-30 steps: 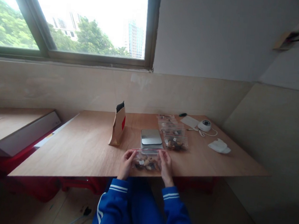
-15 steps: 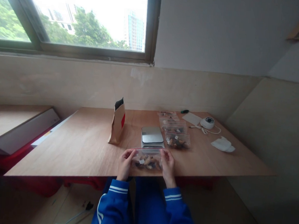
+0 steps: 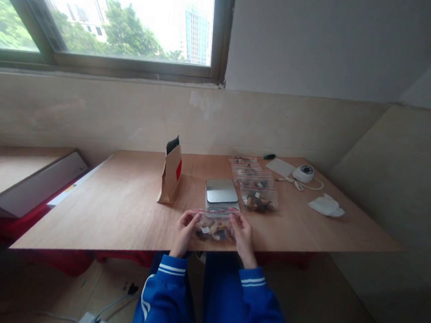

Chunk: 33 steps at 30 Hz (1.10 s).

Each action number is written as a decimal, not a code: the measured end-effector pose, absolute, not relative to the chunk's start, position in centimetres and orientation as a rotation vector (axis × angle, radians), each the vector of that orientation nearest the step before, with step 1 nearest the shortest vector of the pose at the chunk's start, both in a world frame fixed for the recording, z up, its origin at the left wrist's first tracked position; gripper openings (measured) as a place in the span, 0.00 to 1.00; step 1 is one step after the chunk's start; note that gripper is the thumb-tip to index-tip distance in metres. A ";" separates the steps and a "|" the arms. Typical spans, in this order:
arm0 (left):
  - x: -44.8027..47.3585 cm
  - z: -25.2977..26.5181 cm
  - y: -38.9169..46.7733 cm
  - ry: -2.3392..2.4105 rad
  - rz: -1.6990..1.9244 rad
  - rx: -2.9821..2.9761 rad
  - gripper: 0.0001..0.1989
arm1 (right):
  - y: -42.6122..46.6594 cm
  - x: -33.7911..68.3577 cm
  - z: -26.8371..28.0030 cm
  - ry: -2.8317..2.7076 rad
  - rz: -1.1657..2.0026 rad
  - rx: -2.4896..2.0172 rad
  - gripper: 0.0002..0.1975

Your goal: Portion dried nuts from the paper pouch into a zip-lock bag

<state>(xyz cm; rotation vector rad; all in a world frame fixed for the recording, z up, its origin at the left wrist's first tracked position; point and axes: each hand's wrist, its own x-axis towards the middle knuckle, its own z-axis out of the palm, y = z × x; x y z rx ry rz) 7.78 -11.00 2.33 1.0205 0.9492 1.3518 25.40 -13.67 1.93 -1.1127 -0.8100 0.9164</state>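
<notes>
A clear zip bag (image 3: 215, 228) with brown dried pieces and a small white label lies at the table's front edge. My left hand (image 3: 185, 229) pinches its upper left corner, and my right hand (image 3: 243, 234) pinches the upper right corner. The bag's red-edged top bows a little between them. Just behind it sits a silver kitchen scale (image 3: 221, 191), its front part covered by the bag's top. To the right of the scale lies another filled zip bag (image 3: 259, 201), with several more in a row behind it.
An upright brown paper bag (image 3: 171, 173) stands left of the scale. A white dome-shaped device (image 3: 304, 174) with a cable, a crumpled white tissue (image 3: 326, 205), a white sheet (image 3: 280, 166) and a green-handled tool (image 3: 269, 157) lie to the right.
My hands have drawn slightly closer together, and the bag's top edge now bows instead of lying straight. The view has shifted a little.
</notes>
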 end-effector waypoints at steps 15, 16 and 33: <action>7.6 2.1 -11.0 0.932 1.390 0.945 0.13 | -13.7 25.7 1.8 -0.892 0.819 -1.091 0.10; 7.6 2.1 -11.1 0.931 1.387 0.940 0.13 | -13.7 25.7 1.8 -0.888 0.807 -1.091 0.09; 7.7 2.2 -11.2 0.891 1.356 1.037 0.13 | -13.8 25.9 1.4 -0.821 0.983 -1.033 0.14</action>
